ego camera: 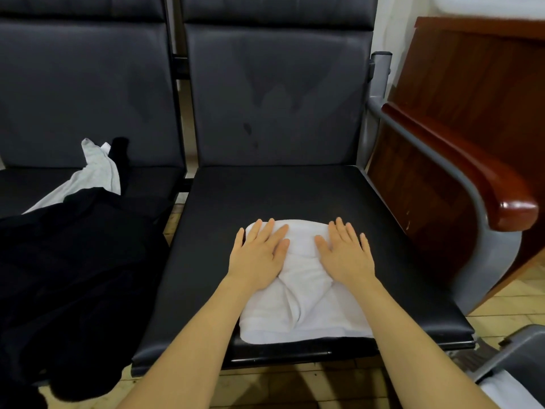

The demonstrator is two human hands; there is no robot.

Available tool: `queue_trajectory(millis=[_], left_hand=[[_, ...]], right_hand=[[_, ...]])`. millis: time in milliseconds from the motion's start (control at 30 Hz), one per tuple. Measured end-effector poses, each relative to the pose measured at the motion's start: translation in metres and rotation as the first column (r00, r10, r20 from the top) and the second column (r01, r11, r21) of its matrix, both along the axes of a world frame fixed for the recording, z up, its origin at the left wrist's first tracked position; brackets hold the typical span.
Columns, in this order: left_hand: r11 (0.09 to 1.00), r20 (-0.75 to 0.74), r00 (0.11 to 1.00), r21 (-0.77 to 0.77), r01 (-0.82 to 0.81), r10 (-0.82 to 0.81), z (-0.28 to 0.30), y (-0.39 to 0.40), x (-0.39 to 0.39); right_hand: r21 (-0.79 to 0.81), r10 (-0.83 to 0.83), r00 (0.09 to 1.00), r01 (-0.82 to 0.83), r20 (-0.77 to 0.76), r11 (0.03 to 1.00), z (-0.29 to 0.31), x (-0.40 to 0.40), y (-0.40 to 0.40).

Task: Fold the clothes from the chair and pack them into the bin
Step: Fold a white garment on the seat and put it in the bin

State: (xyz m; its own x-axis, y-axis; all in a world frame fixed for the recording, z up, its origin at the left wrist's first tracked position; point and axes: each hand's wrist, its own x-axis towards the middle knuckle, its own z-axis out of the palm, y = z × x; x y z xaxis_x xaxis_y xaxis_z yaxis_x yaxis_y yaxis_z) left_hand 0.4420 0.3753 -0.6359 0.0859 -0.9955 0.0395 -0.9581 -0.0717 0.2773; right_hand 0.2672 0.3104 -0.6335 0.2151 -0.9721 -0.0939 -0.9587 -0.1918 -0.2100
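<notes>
1. Both hands lie flat with fingers spread on a folded white garment [298, 305]: the left hand [259, 252] presses its left half, the right hand [345, 252] its right half. Neither pinches anything.
2. That white garment sits on the front of the right-hand black chair seat [295, 196], its near edge close to the seat's front lip. A puckered ridge runs down its middle between the two hands.
3. Judged risk: with the near edge so close to the lip, any pull toward the person could drag the bundle off onto the floor [295, 382]. The centre ridge suggests trapped bulk, so the fold may spring open once the pressure lifts.
4. At the lower right corner a grey bin [513, 349] shows only in part, with something white inside; it is probably the packing target. The carry from seat to bin looks short and unobstructed.
5. On the left seat lies a dark clothes pile [73, 261] that spills over the seat's front edge, apparently not yet folded. It could slide off.
6. Farther back on that seat, a light grey garment [97, 172] lies beside the dark pile.
7. A wooden armrest [472, 172] flanks the right seat, well apart from the hands.
</notes>
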Motion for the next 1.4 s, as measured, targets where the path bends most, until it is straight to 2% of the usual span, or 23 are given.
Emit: queue_trajectory(millis=[133,200,267,367,467,533,633,767,833,967,1033,1100,1167,1233,1300,1400], left_hand=[[1.000,-0.034,0.999,0.015,0.017,-0.016,0.004,0.001,0.001],[1.000,-0.059,0.998,0.009,0.013,-0.013,0.009,0.006,0.002],[1.000,-0.065,0.998,0.007,0.011,-0.010,0.016,0.014,0.005],[0.999,-0.004,0.999,0.013,0.036,-0.036,0.026,0.030,0.010],[0.995,0.051,0.995,0.061,0.082,-0.085,0.030,0.049,0.011],[0.987,0.085,0.990,0.121,0.103,-0.113,0.030,0.060,0.011],[0.978,0.118,0.984,0.175,0.113,-0.135,0.031,0.072,0.011],[0.983,-0.008,0.993,0.140,0.118,-0.118,0.037,0.080,0.005],[0.982,-0.057,0.990,0.134,0.132,-0.125,0.040,0.082,-0.001],[0.970,-0.097,0.981,0.164,0.180,-0.166,0.039,0.091,-0.012],[0.961,-0.091,0.978,0.189,0.203,-0.188,0.038,0.096,-0.015],[0.951,-0.064,0.976,0.220,0.216,-0.207,0.038,0.099,-0.017],[0.946,-0.041,0.979,0.250,0.205,-0.201,0.037,0.100,-0.019],[0.944,-0.017,0.983,0.274,0.182,-0.185,0.034,0.101,-0.020],[0.942,0.032,0.984,0.295,0.160,-0.177,0.031,0.101,-0.020],[0.941,0.102,0.980,0.310,0.133,-0.173,0.029,0.101,-0.016]], right_hand=[[-0.023,-0.081,0.997,0.081,-0.017,0.996,0.006,0.004,0.002],[-0.101,-0.017,0.999,0.020,0.031,0.995,0.012,0.006,0.010],[-0.120,0.101,0.983,-0.083,0.151,0.989,0.023,0.007,0.020],[0.013,0.174,0.910,-0.192,0.377,0.981,0.038,0.009,0.043],[-0.033,0.258,0.862,-0.271,0.436,0.962,0.033,0.009,0.062],[-0.030,0.238,0.842,-0.256,0.484,0.966,0.031,0.009,0.068],[-0.018,0.127,0.786,-0.145,0.605,0.989,0.038,0.008,0.071],[-0.026,0.040,0.672,-0.030,0.739,0.999,0.048,-0.004,0.076],[-0.054,0.035,0.653,0.009,0.756,0.998,0.051,-0.015,0.080],[-0.122,0.030,0.692,0.084,0.722,0.989,0.056,-0.042,0.091],[-0.134,-0.018,0.789,0.127,0.615,0.983,0.057,-0.050,0.095],[-0.183,-0.025,0.898,0.117,0.440,0.976,0.057,-0.050,0.095],[-0.229,0.034,0.940,0.048,0.341,0.972,0.058,-0.041,0.095],[-0.226,0.125,0.936,-0.050,0.330,0.973,0.059,-0.029,0.096],[-0.212,0.238,0.937,-0.186,0.256,0.959,0.053,-0.018,0.100],[-0.036,0.301,0.951,-0.299,0.072,0.954,0.038,-0.021,0.103]])
